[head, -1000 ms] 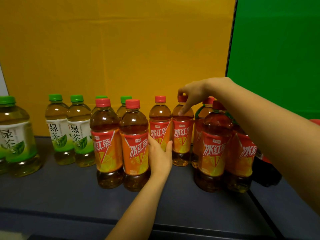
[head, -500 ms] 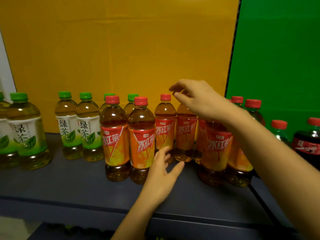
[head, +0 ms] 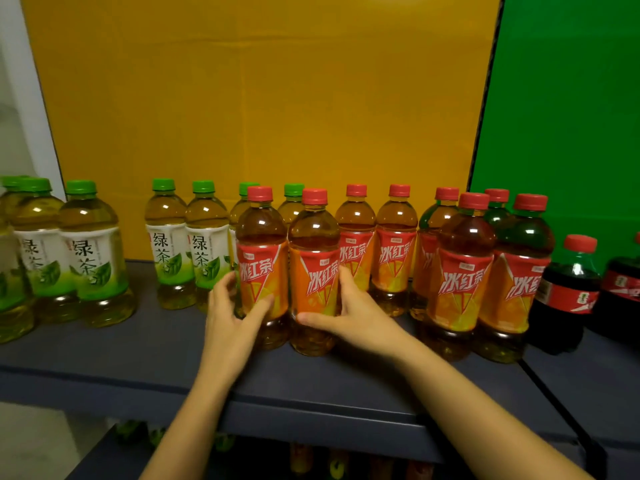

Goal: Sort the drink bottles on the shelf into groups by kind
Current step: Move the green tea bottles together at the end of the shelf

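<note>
Two red-capped iced tea bottles stand side by side at the front middle of the dark shelf [head: 104,351]. My left hand [head: 232,317] wraps the left one [head: 261,244] from its left side. My right hand [head: 349,313] grips the right one [head: 313,251] from its right side, thumb across the front. Behind and to the right stand several more iced tea bottles [head: 464,271]. Green-capped green tea bottles [head: 169,244] line the back left, with bigger ones [head: 90,258] at the far left.
Dark cola bottles with red caps [head: 568,292] stand at the far right, in front of a green backboard [head: 571,98]. A yellow backboard [head: 259,98] closes the rear. More bottles show dimly on a lower shelf [head: 311,459] under the front edge.
My right hand came down from the caps at the back and closed on the front right iced tea bottle. My left hand shifted left onto the neighbouring bottle. The view widened to the right.
</note>
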`<state>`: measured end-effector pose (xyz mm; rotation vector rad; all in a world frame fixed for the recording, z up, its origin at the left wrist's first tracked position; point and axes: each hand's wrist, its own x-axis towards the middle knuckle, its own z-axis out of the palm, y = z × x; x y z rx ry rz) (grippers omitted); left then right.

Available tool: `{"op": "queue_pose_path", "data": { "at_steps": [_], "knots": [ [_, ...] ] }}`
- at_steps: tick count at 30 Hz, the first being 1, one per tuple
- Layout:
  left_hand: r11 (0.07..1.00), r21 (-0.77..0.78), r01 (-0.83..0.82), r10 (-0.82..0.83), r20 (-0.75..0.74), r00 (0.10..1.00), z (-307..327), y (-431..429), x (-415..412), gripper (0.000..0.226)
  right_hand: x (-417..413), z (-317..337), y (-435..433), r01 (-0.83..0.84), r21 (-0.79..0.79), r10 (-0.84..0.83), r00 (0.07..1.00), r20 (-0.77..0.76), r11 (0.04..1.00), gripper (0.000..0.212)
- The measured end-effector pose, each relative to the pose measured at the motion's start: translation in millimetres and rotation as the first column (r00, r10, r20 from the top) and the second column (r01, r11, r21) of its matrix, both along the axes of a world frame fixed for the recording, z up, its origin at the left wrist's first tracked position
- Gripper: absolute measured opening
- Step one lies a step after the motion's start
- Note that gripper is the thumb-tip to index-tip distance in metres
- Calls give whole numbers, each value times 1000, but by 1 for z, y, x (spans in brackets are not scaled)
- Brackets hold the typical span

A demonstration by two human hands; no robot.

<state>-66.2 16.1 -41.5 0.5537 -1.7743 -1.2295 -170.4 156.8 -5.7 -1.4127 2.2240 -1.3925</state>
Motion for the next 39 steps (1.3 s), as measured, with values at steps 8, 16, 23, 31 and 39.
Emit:
{"op": "queue_pose_path", "data": {
  "at_steps": [8, 16, 23, 31, 39],
  "knots": [
    [965, 89, 246, -245, -21, 969, 0, -17, 1, 53, 0, -18, 9, 236, -166, -241, 971, -6, 957, 71],
    [941, 39, 337, -336, -16, 942, -1, -15, -3, 66, -12, -24, 39, 542, -185, -568, 811, -139, 819, 77],
    [902, -39, 430, -430, 14, 903, -2, 3, -23, 60, -9, -33, 36, 628, -238, -667, 730, -150, 741, 80],
    [900, -272, 341, -328, 93, 940, -7, 30, -51, 61, 0, -40, 34, 589, -372, -687, 685, -242, 718, 78],
    [895, -374, 243, -220, 103, 970, -10, 41, -64, 65, -3, -40, 35, 541, -470, -699, 657, -282, 698, 72]
  ]
}}
